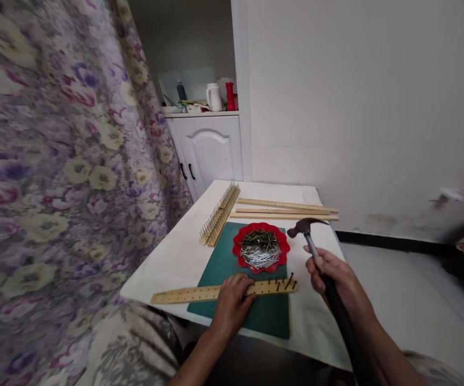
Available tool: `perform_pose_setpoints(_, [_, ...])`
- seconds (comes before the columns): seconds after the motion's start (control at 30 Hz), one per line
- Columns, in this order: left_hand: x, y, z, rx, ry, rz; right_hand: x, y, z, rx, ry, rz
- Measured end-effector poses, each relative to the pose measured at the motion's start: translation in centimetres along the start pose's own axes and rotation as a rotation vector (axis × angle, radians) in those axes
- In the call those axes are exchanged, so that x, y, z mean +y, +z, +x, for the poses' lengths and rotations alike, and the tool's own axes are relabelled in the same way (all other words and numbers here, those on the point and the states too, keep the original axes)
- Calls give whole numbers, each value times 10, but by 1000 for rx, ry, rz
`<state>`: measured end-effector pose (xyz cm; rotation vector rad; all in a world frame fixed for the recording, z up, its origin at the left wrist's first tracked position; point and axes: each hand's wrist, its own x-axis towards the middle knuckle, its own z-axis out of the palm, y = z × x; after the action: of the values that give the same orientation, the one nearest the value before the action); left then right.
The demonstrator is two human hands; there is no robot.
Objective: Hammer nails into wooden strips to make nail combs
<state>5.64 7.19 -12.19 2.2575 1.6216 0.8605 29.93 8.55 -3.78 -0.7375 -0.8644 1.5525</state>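
Note:
My right hand (332, 271) is closed around a claw hammer (311, 246), raised above the table's right side with its head up. My left hand (234, 297) grips a wooden strip (192, 294) across its middle; whether the fingertips also hold a nail cannot be made out. Dotted holes or marks run along this strip, and several dark nails (286, 282) stand up from its right end, some leaning. Beneath the strip lies a green mat (270, 319). Just beyond it, a red scalloped dish (238, 248) holds loose nails (261, 254), dark ones at the back and silvery ones in front.
Nail-studded strips (219, 217) lie at the table's back left. Several plain wooden strips (284, 210) lie along the back. A white cloth (167, 262) covers the table. A floral curtain (75, 161) hangs left, a white cabinet (211, 150) stands behind, and a wall (360, 107) rises right.

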Motion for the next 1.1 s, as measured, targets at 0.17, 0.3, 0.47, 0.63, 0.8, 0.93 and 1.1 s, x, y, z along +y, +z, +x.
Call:
perform_pose_setpoints(0.17, [2, 5, 1, 17, -28, 36, -16, 6, 7, -13, -21, 51])
perform_pose_setpoints(0.3, [1, 7, -2, 22, -1, 35, 3, -9, -3, 16, 17, 23])
perform_pose_setpoints(0.47, [2, -9, 5, 48, 22, -8, 21, -42, -10, 35, 67, -29])
perform_pose_setpoints(0.63, [8, -19, 48, 76, 49, 18, 20, -58, -12, 51, 50, 15])
perform_pose_setpoints(0.8, [17, 3, 100, 3, 15, 272, 19, -54, -13, 81, 29, -26])
perform_pose_setpoints(0.93, [21, 16, 123, -85, -43, 452, 18, -53, -13, 73, 19, -42])
perform_pose_setpoints(1.1, [21, 18, 129, -121, -77, 481, 16, -53, -13, 63, 21, -46])
